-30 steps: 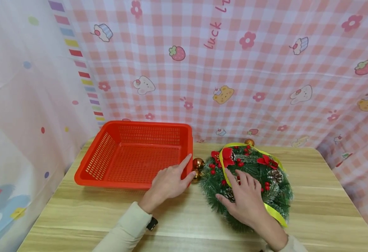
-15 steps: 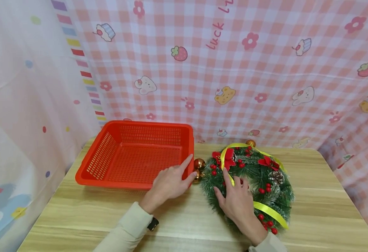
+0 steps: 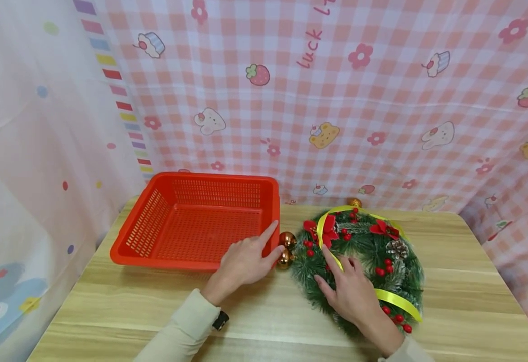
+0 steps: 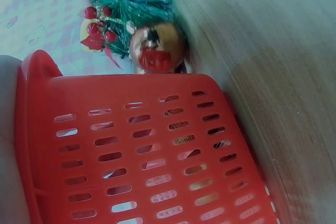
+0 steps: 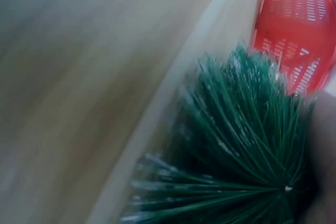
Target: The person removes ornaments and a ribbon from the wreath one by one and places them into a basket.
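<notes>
A green Christmas wreath (image 3: 409, 271) with red flowers, berries, pinecones and a yellow ribbon (image 3: 400, 304) lies on the table. My right hand (image 3: 354, 296) grips its near left part: index finger extended along the ribbon, other fingers curled toward the wreath's centre, thumb on the outer side. In the right wrist view, green needles (image 5: 241, 129) press against that hand. My left hand (image 3: 243, 261) rests over the near right corner of a red plastic basket (image 3: 191, 262), with index finger and thumb straight and spread. Its other fingers are mostly hidden.
Two shiny copper-gold balls (image 3: 285, 258) sit between basket and wreath. Another gold ball (image 3: 354, 202) shows behind the wreath. The wooden table (image 3: 463, 301) ends at a pink checked curtain (image 3: 291, 166) at the back.
My right hand shifted left over the wreath, then slightly back right. The wreath's near side, with its ribbon end and berries, has swung a little to the right. The left hand stays put.
</notes>
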Motion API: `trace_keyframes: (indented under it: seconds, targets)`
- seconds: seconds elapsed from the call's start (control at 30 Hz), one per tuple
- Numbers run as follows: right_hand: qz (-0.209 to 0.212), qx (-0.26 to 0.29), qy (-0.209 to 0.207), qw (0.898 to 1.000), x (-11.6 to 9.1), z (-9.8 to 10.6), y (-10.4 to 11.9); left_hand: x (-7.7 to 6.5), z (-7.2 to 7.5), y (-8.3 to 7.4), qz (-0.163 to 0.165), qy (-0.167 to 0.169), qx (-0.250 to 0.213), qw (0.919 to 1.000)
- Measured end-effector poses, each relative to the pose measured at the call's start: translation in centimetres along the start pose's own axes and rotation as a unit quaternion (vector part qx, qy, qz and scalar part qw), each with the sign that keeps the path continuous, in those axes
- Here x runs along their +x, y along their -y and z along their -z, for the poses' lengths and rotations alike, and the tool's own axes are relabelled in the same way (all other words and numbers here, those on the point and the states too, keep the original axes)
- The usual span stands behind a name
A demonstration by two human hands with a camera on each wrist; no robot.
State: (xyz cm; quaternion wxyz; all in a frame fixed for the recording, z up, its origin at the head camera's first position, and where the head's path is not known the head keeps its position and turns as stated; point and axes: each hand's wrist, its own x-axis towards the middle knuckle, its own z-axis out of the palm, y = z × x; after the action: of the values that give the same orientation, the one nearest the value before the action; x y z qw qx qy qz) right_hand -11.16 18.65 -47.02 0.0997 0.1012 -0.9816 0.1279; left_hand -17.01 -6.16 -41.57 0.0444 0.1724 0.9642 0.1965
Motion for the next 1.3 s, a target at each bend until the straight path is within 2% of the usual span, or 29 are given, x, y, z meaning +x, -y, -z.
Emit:
trace_keyframes:
  seconds: [0.3, 0.47, 0.67, 0.77, 0.83, 0.9, 0.93, 1.0, 1.07, 1.13, 1.17, 1.3]
  targets:
    - [0.064, -0.001, 0.017, 0.998, -1.1, 0.7, -2.3, -0.1, -0.3, 0.2, -0.001, 0.001, -0.003, 1.0000]
    - [0.111, -0.002, 0.013, 0.994, -1.4, 1.0, -4.1, -0.1, -0.4, 0.2, 0.002, 0.003, -0.004, 1.0000]
    - [0.140, 0.001, 0.005, 0.990, -1.3, 1.2, -5.1, 0.0, -0.1, 0.0, -0.004, 0.002, -0.009, 1.0000]
    - [0.146, -0.002, -0.001, 0.989, -1.0, 1.2, -5.1, -0.1, 0.0, -0.2, -0.008, -0.021, -0.004, 0.9997]
    - [0.146, -0.002, -0.002, 0.989, -0.9, 1.2, -5.0, -0.2, 0.1, -0.4, -0.025, -0.065, 0.006, 0.9976]
    - [0.143, -0.002, 0.002, 0.990, -0.8, 1.3, -5.0, -0.5, -0.1, -0.9, -0.071, -0.133, 0.010, 0.9885]
    - [0.141, -0.002, 0.005, 0.990, -0.8, 1.3, -5.0, -0.6, -0.3, -1.2, -0.103, -0.172, 0.005, 0.9797]
    - [0.135, -0.002, 0.009, 0.991, -0.8, 1.4, -5.0, -1.1, -0.7, -2.2, -0.177, -0.239, -0.014, 0.9547]
    - [0.130, -0.003, 0.012, 0.991, -0.8, 1.4, -5.1, -1.6, -1.4, -3.1, -0.242, -0.264, -0.049, 0.9326]
    - [0.128, -0.004, 0.012, 0.992, -0.9, 1.4, -5.1, -2.3, -2.2, -4.1, -0.269, -0.245, -0.094, 0.9266]
    - [0.128, -0.005, 0.011, 0.992, -0.9, 1.3, -5.1, -2.5, -2.6, -4.4, -0.269, -0.228, -0.113, 0.9290]
    - [0.131, -0.005, 0.008, 0.991, -1.0, 1.1, -5.0, -3.0, -4.0, -5.3, -0.218, -0.153, -0.152, 0.9519]
